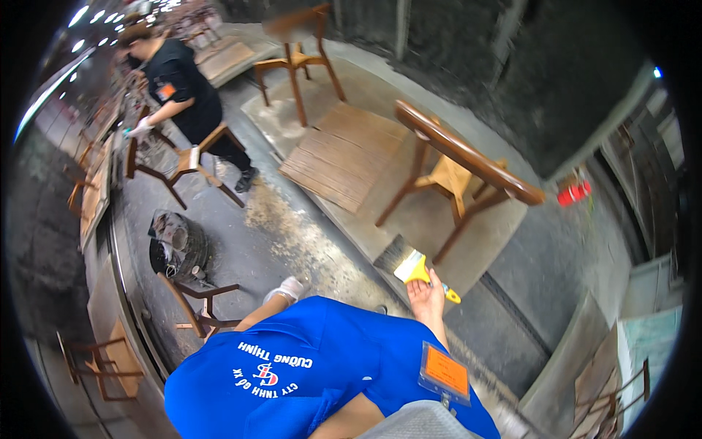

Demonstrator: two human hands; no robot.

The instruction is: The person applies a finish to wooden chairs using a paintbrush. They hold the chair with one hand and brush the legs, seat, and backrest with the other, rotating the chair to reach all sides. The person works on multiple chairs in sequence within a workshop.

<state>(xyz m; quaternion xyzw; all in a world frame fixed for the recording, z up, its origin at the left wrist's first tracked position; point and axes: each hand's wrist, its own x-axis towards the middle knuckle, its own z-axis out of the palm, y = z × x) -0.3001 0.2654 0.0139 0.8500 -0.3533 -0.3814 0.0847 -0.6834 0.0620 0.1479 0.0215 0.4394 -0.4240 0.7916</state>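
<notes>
Paintbrush (413, 268) with dark bristles, a pale ferrule and a yellow handle: it is in the person's right hand (427, 294), out in front of the body, at the near edge of a low grey worktop (479, 241). The bare right hand is clamped on the handle, palm turned up, with the thumb along one side and the handle's end sticking out past the palm. The bristles point away from the body, up and to the left; whether they touch the worktop cannot be told.

The left hand (294, 287), in a white glove, is well apart from the right, out over the floor (314, 252). It is blurred, so I cannot tell whether its fingers are apart or together.

Just beyond the brush, a brown wooden chair (468, 151) stands on the worktop, its curved top rail toward the camera. Left of it lies a flat brown wooden panel (344, 157), and farther off stands a second chair (294, 58).

On the floor to the left are a black bucket (196, 240) and, nearer the left arm, a dark wooden chair frame (186, 304). Beyond them, a co-worker (183, 84) in dark clothes and white gloves leans beside another chair frame (186, 159).
</notes>
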